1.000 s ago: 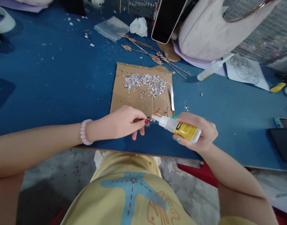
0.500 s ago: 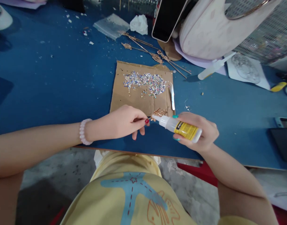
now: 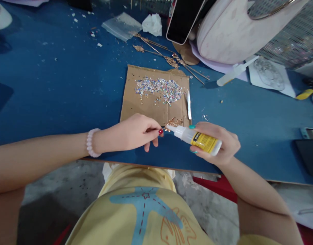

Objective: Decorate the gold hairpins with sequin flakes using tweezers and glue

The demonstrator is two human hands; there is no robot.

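We see matt brown cardboard (image 3: 148, 110), rough at its edges, on a smooth blue tabletop (image 3: 69, 85). On the cardboard, small chips (image 3: 171, 91) glitter; along its right edge, the tweezers (image 3: 189, 105) look smooth and shiny. By its near edge, we find a coppery metallic ornament (image 3: 174, 122) and a translucent plastic bottle (image 3: 187, 134). Beyond it are thin see-through plastic (image 3: 120, 26) and crumpled, matt white paper (image 3: 152, 25)

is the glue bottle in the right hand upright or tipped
Tipped: the glue bottle lies nearly sideways in the right hand, nozzle toward the left.
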